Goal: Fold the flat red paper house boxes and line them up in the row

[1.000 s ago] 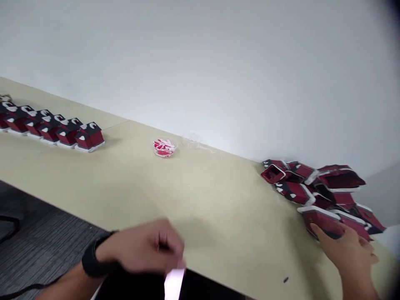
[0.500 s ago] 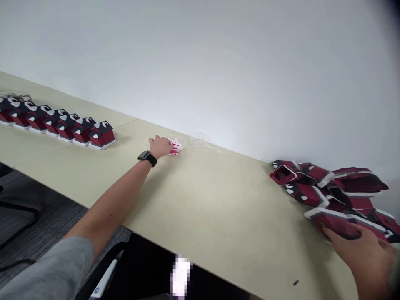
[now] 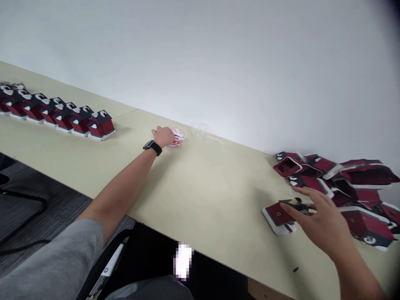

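A: Start with the long pale beige desk (image 3: 203,187). How much room?

B: Plenty of bare top mid-desk. A heap of flattened dark red cardboard boxes (image 3: 343,183) crowds its far right end; a row of folded dark red house-shaped boxes (image 3: 62,116) lines the far left.

A: The hands?

B: The right hand (image 3: 321,221) grasps one flat red box (image 3: 278,214) near the desk's front edge. The left hand (image 3: 164,135) reaches the small clear plastic cup of red-and-white pieces (image 3: 177,138) by the back edge, fingers curled at it; whether it grips, I cannot tell.
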Action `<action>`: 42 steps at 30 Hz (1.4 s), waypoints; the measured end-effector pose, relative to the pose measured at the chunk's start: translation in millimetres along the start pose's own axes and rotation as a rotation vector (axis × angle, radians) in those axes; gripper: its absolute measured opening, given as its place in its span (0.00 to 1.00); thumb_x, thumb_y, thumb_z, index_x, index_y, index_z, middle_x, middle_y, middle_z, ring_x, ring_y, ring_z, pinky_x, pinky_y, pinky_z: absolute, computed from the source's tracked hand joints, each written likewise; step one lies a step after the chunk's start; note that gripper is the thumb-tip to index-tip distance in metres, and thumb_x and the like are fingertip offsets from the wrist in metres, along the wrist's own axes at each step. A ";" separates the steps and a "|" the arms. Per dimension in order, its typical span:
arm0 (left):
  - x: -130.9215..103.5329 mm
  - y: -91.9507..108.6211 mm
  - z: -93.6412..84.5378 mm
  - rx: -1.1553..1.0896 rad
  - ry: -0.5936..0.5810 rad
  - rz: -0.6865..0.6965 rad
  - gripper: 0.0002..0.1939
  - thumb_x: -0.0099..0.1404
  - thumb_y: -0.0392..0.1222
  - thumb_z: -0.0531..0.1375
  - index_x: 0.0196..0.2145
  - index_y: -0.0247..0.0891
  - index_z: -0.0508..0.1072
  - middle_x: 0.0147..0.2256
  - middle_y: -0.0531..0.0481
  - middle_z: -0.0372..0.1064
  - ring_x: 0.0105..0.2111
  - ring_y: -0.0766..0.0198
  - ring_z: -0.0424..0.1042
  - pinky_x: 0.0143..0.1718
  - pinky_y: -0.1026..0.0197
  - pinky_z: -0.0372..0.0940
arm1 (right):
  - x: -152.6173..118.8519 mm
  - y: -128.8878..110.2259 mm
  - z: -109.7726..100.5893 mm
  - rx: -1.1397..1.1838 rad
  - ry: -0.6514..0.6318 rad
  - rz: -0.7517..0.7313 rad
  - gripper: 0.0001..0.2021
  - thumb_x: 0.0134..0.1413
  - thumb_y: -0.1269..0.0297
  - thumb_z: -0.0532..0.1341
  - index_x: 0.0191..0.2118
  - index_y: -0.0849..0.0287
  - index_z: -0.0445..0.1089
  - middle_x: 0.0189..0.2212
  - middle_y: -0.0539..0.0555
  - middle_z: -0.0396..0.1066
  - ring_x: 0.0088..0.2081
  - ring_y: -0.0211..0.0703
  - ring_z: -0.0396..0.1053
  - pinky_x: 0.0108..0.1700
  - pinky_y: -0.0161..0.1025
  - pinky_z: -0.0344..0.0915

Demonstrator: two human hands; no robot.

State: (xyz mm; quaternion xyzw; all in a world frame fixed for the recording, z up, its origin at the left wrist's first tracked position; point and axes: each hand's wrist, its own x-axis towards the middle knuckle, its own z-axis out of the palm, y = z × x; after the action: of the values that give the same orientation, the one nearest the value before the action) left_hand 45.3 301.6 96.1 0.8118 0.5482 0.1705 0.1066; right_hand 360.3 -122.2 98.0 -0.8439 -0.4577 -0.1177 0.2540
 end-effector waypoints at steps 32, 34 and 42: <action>-7.6 -3.6 7.6 -0.055 0.191 0.063 0.20 0.76 0.47 0.41 0.40 0.36 0.70 0.52 0.36 0.62 0.54 0.46 0.54 0.52 0.45 0.48 | 33.0 -92.2 49.8 0.363 -0.323 -0.118 0.44 0.46 0.41 0.69 0.66 0.48 0.57 0.65 0.59 0.59 0.60 0.62 0.65 0.58 0.56 0.66; -14.0 6.4 -2.3 -0.116 0.301 0.079 0.19 0.77 0.47 0.40 0.43 0.37 0.67 0.52 0.37 0.63 0.55 0.46 0.56 0.53 0.46 0.49 | 30.2 -92.1 52.1 0.377 -0.275 -0.016 0.38 0.45 0.41 0.69 0.61 0.50 0.65 0.56 0.59 0.69 0.52 0.59 0.71 0.54 0.54 0.68; -94.8 74.8 7.2 -0.842 0.011 0.518 0.14 0.75 0.50 0.48 0.44 0.40 0.67 0.32 0.51 0.66 0.31 0.64 0.65 0.36 0.60 0.61 | 23.6 -90.9 58.6 0.447 -0.393 0.078 0.39 0.45 0.51 0.70 0.63 0.50 0.58 0.50 0.57 0.73 0.44 0.54 0.74 0.49 0.52 0.70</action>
State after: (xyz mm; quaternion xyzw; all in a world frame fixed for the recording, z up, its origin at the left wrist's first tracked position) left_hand 79.6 185.8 101.3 0.8070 0.2127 0.4022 0.3765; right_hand 295.7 -32.7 87.9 -0.7907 -0.4797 0.1613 0.3445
